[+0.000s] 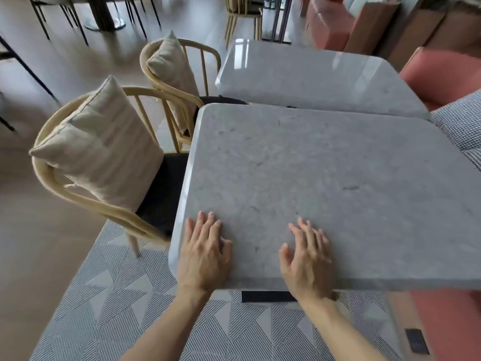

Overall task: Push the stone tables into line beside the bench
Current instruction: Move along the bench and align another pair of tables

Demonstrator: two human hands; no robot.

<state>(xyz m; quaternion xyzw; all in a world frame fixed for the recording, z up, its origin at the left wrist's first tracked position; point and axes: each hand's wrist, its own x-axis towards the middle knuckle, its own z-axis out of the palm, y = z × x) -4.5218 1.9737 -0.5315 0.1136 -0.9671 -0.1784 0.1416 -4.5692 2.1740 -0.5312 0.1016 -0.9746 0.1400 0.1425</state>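
2 grey marble-look stone tabletops w/ rounded corners: near stone tabletop [325, 183] matte & veined, far stone tabletop [312, 82] glossy w/ window glare; they sit just beside each other, edges not quite parallel. Coral upholstered bench [442, 74] runs along their right side, w/ a houndstooth-fabric cushion [460, 126] on it. 2 hands, both flat on the near tabletop by its front edge: left hand [205, 254] near the front-left corner, right hand [307, 259] toward the middle; each grip is spread, fingers straight, clamped on nothing. 2 curved pale-wood chairs [86, 201] w/ black seats on the left, each w/ 1 beige striped pillow [104, 149]. Floor: grey geometric-line rug [117, 295] over pale flooring; more chairs further back.
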